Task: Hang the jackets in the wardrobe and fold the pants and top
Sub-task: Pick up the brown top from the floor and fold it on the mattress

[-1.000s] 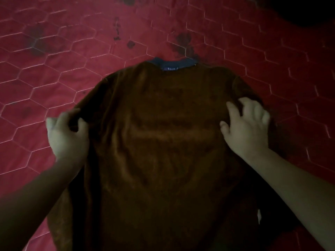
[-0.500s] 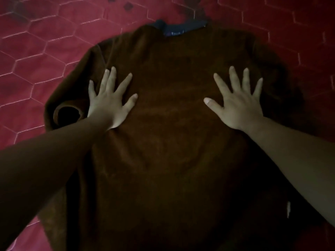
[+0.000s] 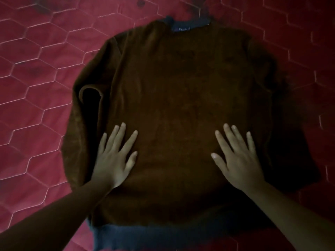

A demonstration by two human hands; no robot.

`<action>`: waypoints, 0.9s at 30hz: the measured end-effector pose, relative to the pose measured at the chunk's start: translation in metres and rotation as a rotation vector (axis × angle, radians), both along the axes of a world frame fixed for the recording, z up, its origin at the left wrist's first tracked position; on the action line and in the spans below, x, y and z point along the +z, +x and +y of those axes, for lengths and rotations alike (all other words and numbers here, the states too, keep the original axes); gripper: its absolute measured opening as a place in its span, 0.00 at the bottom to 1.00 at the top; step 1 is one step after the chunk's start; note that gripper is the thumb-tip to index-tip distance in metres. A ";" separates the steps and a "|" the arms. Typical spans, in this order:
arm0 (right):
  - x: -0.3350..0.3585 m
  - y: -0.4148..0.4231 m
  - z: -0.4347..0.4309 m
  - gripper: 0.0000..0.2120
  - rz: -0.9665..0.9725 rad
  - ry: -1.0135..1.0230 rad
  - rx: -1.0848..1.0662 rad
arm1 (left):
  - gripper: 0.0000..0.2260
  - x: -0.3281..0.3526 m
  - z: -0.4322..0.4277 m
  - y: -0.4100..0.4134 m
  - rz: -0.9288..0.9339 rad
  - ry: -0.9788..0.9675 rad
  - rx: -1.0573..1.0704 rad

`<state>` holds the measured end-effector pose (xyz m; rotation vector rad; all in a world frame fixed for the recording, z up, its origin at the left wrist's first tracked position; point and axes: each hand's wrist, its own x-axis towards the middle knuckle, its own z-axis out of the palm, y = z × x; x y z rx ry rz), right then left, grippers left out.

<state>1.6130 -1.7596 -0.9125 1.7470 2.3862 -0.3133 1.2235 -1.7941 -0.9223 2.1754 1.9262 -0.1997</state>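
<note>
A dark brown top (image 3: 177,91) lies flat and spread out on a red quilted surface (image 3: 36,57). It has a blue collar (image 3: 188,24) at the far end and a blue hem band (image 3: 163,236) at the near end. The left sleeve opening (image 3: 90,96) shows on the left side; the right sleeve is lost in shadow. My left hand (image 3: 116,156) rests palm down with fingers spread on the lower left of the top. My right hand (image 3: 237,156) lies flat the same way on the lower right. Neither hand holds anything.
The red quilt, stitched in hexagons, extends on all sides of the top. Dark stains (image 3: 197,6) mark it beyond the collar. The light is dim, and the right side is in deep shadow.
Both hands let go of the top's sides, flattened on its chest, then slid down toward the hem. The blue hem band has come into view.
</note>
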 end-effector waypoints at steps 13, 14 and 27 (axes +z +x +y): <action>0.013 0.021 -0.153 0.34 0.070 -0.094 -0.169 | 0.30 0.021 -0.150 -0.003 -0.084 -0.131 0.125; 0.016 0.024 -0.163 0.33 0.112 -0.103 -0.198 | 0.29 0.024 -0.160 -0.001 -0.133 -0.132 0.160; 0.066 0.041 -0.168 0.07 0.365 -0.282 -0.880 | 0.19 0.065 -0.184 0.004 -0.454 -0.192 0.655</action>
